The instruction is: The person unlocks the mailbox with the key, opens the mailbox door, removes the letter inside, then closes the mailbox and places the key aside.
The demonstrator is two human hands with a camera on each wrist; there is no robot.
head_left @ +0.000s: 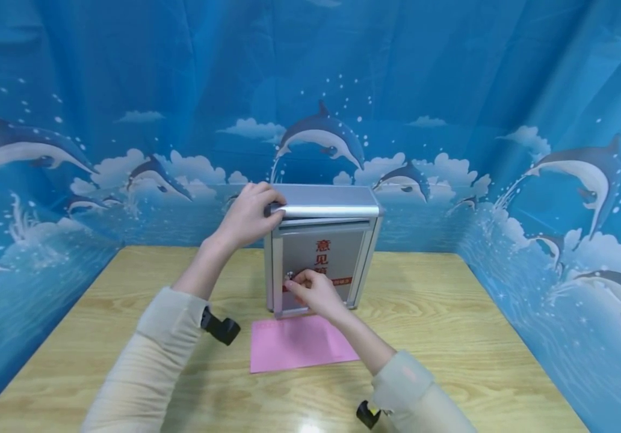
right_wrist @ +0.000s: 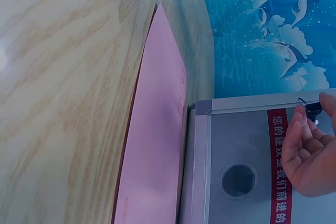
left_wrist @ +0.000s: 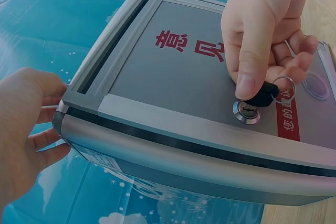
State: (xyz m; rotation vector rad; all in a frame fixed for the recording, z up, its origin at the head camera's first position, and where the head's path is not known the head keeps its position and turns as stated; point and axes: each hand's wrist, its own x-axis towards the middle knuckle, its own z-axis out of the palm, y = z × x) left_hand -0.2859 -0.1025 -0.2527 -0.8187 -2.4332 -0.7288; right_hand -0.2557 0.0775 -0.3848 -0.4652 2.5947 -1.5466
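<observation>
A grey metal suggestion box [head_left: 327, 195] with red lettering stands upright on the table. My left hand [head_left: 253, 210] holds its top left corner, fingers over the top edge. Low on the left side of the front panel, my right hand [head_left: 316, 294] pinches a black-headed key [left_wrist: 262, 95] with a ring [left_wrist: 284, 83] on it. The key is right at the round silver lock [left_wrist: 247, 113]; its blade is mostly hidden. A dark gap runs along the panel's edge beside the lock in the left wrist view.
A pink envelope-like sheet [head_left: 299, 346] lies flat on the wooden table [head_left: 424, 337] just before the box. Behind and at both sides hangs a blue curtain [head_left: 224, 90] printed with dolphins. Black camera mounts [head_left: 221, 326] are on both wrists.
</observation>
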